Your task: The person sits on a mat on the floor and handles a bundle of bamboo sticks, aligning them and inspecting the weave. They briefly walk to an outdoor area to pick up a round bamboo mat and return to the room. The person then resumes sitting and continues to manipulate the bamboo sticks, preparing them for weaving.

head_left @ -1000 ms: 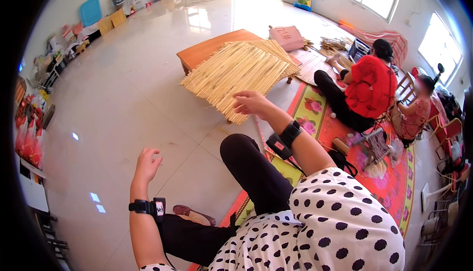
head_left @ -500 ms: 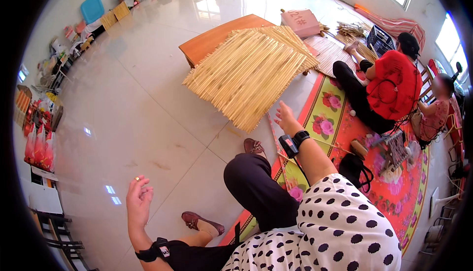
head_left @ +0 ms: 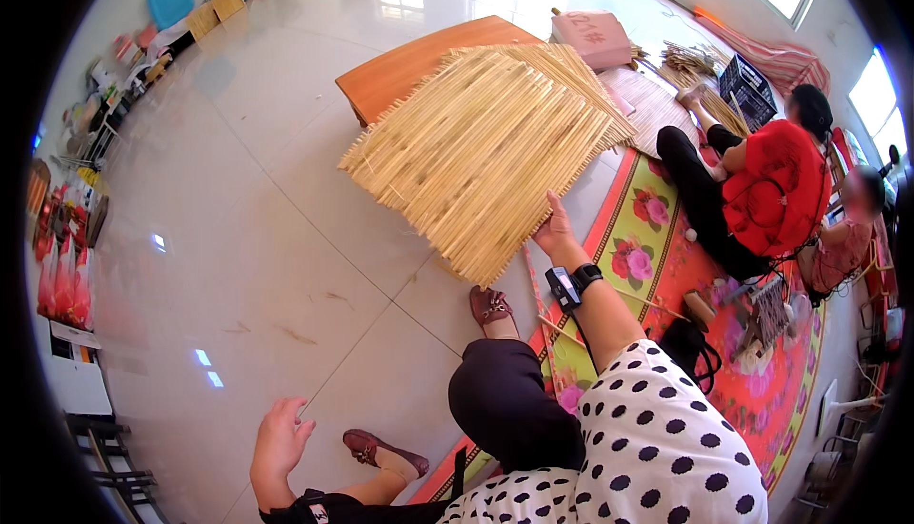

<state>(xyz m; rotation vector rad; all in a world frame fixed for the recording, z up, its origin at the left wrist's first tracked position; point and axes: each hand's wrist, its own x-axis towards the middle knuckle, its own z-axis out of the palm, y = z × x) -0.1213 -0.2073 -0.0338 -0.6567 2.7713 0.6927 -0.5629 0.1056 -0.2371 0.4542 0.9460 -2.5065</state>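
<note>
A stiff mat of straw-coloured stalks point(head_left: 476, 153) lies aslant, its near corner jutting over the floor. Another stalk mat point(head_left: 562, 72) shows beneath its far right side. Both rest over a low orange-brown wooden table point(head_left: 409, 65), mostly covered. My right hand point(head_left: 554, 231) grips the upper mat's near right edge, thumb along the top and the other fingers partly hidden. A small device is strapped to that wrist. Off to the lower left, my left hand point(head_left: 279, 438) is held over the floor, fingers apart and holding nothing.
A flowered red and yellow carpet point(head_left: 633, 224) spreads along my right. A person in red point(head_left: 776, 186) sits on it, with a smaller person point(head_left: 843, 238) behind. Farther back are a pink box point(head_left: 592, 39), loose stalks point(head_left: 693, 59) and a dark crate point(head_left: 747, 94).
My right hand has reached forward and taken hold of the mat's edge. The upper mat has shifted toward me over the table. My left hand has dropped lower.
</note>
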